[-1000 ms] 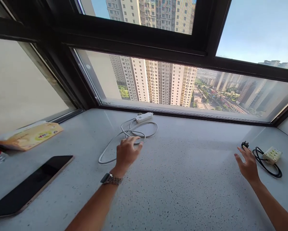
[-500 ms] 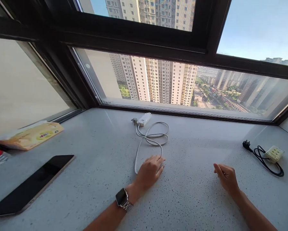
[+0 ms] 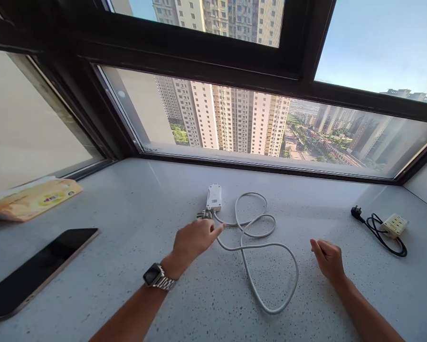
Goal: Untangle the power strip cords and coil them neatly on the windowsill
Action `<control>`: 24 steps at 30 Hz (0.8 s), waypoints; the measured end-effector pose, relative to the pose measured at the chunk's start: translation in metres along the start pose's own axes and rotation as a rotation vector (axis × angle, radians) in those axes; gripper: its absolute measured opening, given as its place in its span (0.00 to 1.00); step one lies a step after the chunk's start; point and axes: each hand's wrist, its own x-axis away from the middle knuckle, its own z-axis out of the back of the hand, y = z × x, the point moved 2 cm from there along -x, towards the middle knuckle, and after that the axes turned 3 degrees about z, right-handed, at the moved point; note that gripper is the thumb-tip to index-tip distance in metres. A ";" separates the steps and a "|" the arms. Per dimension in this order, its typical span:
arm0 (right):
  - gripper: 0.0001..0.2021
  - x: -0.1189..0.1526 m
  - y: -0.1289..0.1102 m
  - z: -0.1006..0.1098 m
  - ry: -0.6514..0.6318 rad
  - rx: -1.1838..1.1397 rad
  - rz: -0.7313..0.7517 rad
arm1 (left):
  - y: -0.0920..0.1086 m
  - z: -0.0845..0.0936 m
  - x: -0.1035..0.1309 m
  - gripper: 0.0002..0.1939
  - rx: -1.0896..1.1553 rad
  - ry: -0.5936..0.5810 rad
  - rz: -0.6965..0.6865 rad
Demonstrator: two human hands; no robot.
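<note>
A white power strip (image 3: 214, 195) lies on the speckled counter, with its pronged plug (image 3: 204, 214) close beside its near end. Its grey-white cord (image 3: 251, 246) spreads to the right in loose loops. My left hand (image 3: 194, 239), wearing a watch on the wrist, is closed just below the plug; the cord runs under it and comes out by the thumb. The curled fingertips are mostly hidden. Farther right, my right hand (image 3: 327, 258) rests in a loose fist on the counter, apart from the cord, with nothing visible in it.
A small pale-yellow socket block (image 3: 394, 225) with a coiled black cord and black plug (image 3: 356, 212) lies at the right. On the left are a dark-screened tablet (image 3: 44, 268) and a yellow tissue pack (image 3: 38, 197). Dark window frames (image 3: 270, 170) border the counter's back edge.
My left hand has moved left to beside the plug. The power strip has turned and come nearer, and the cord loops now spread wider to the right. My right hand stays in a fist.
</note>
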 end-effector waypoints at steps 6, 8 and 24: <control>0.27 -0.001 -0.023 -0.008 0.034 -0.034 0.130 | -0.029 -0.022 -0.008 0.11 0.143 0.065 0.123; 0.24 0.002 -0.034 -0.011 -0.002 -0.053 0.217 | -0.034 -0.018 -0.012 0.11 0.439 0.077 0.179; 0.25 -0.038 -0.157 -0.091 -0.689 -0.418 0.173 | 0.099 0.105 0.054 0.14 2.434 -0.281 -0.114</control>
